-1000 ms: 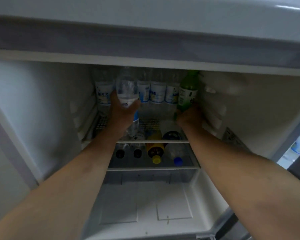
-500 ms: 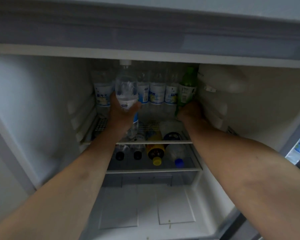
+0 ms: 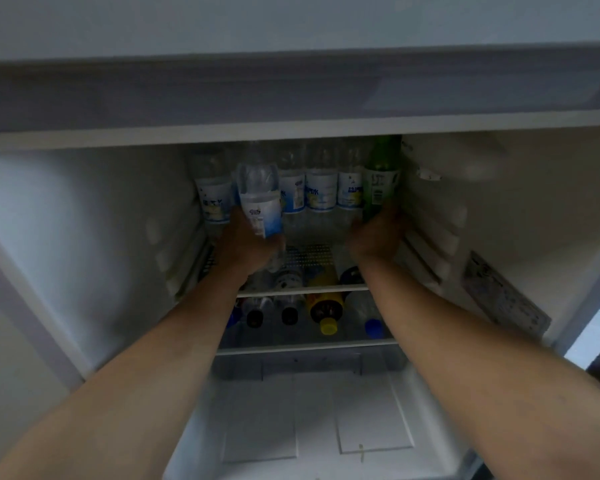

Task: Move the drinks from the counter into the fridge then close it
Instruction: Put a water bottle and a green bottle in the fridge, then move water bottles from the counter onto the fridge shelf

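both hands reach deep into the open fridge (image 3: 84,237). left hand (image 3: 248,245) is wrapped round the lower body of a clear water bottle (image 3: 258,195), holding it upright and slightly tilted over the wire upper shelf (image 3: 309,252); its white and blue label carries small print too blurred to read. right hand (image 3: 376,237) grips the base of a green glass bottle (image 3: 381,181) at the right end of the shelf, against the ribbed side wall; its pale label has dark characters that cannot be made out. between and behind them stands a row of water bottles (image 3: 321,192) with white, blue and yellow labels, blue lettering illegible. below, on the glass shelf (image 3: 305,348), bottles lie on their sides, among them a yellow-capped bottle (image 3: 324,306) and a blue-capped bottle (image 3: 371,322). a sticker (image 3: 499,292) of tiny print sits on the right wall.
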### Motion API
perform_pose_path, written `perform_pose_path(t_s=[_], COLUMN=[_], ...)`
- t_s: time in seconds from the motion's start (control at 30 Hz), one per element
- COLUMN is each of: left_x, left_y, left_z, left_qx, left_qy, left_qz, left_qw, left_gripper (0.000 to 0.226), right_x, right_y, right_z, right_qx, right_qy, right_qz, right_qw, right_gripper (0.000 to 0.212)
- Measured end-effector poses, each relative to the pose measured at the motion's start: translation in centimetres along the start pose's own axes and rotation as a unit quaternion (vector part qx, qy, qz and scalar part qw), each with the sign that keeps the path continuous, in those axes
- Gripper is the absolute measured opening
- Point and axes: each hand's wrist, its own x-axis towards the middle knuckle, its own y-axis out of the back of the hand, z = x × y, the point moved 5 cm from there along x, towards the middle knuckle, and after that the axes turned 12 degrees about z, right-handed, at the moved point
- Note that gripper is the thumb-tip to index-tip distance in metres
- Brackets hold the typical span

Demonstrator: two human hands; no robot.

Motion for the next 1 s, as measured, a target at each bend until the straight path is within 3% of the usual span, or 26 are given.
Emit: perform_pose_path(t_s=[0.2,0.43,0.63,0.77,1.0], left_x=[1.5,2.6,2.2,0.2,-6.0], left_y=[-0.2,0.3,0.3,0.6,3.8], left_z=[0.2,-0.3,-1.2,-1.7,-1.2], left_qx=[0.019,0.054,0.017,-0.002,-0.101], left_qy=[-0.032,-0.013,-0.003,-0.009,-0.129], left_qz=[0.052,0.125,0.109,0.136,0.215], left_qw=[0.998,0.991,0.994,0.991,0.963], left_gripper=[0.075,0.087,0.092,0.087,0.054], right_x=[-3.6,-3.4,-4.4,-5.7,-10.1], right_y=[-0.6,-0.3,-0.2,-0.3,-0.1], right_z=[-1.6,-1.5,-0.9,-1.2,-2.3], right_qx=[0.068,0.062,0.033,0.017,0.037], right_qy=[0.129,0.154,0.187,0.190,0.197], right_qz=[-0.139,-0.154,-0.175,-0.167,-0.147], right_qw=[0.980,0.974,0.966,0.967,0.969], right_gripper=[0.035,0.033,0.024,0.024,0.024])
